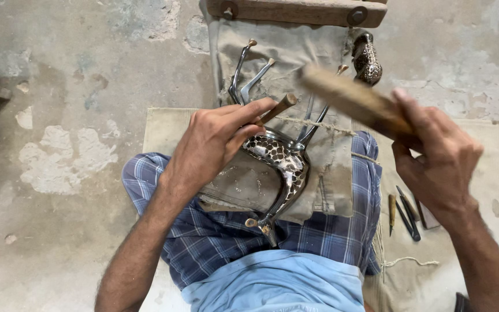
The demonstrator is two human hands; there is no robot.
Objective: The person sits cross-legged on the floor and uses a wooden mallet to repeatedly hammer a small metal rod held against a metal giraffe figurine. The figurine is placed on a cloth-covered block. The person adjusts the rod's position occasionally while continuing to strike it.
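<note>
So the shiny metal animal figurine with the dark spotted pattern [281,164] lies across the person's lap on a worn beige cloth [330,156], legs pointing away. The left hand [215,144] pinches a small wooden-handled chisel [277,108] against its body, and the right hand [434,153] is clenched around a blurred wooden mallet stick [353,99] raised above it (mid-swing, looks like). This reads as the chasing step, partway along. The coming strike probably calls for a square hit on the chisel end. Spare dark gravers [404,211] lie beside the right knee.
</note>
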